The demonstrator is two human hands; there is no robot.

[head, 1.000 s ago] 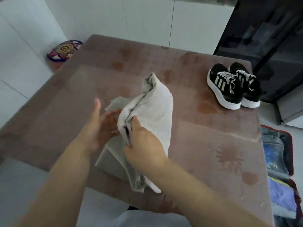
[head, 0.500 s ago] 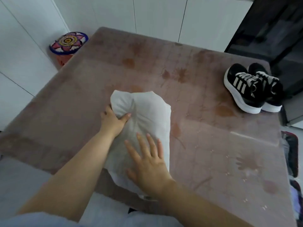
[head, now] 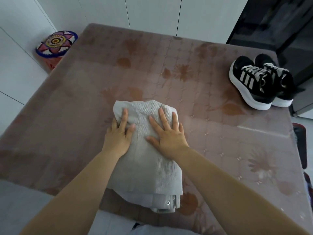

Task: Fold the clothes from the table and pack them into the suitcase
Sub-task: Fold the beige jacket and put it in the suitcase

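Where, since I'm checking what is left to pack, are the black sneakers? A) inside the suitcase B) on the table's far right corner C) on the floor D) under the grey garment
B: the black sneakers stand side by side on the table at its far right corner, well apart from the folded grey garment.

Pair of black sneakers (head: 260,82) w/ white stripes, laces & soles, side by side, upper right. Round floral-patterned object (head: 56,44), purple/pink/yellow, upper left, beside white wall panels (head: 152,12). Dark glossy cabinet (head: 279,28) top right.
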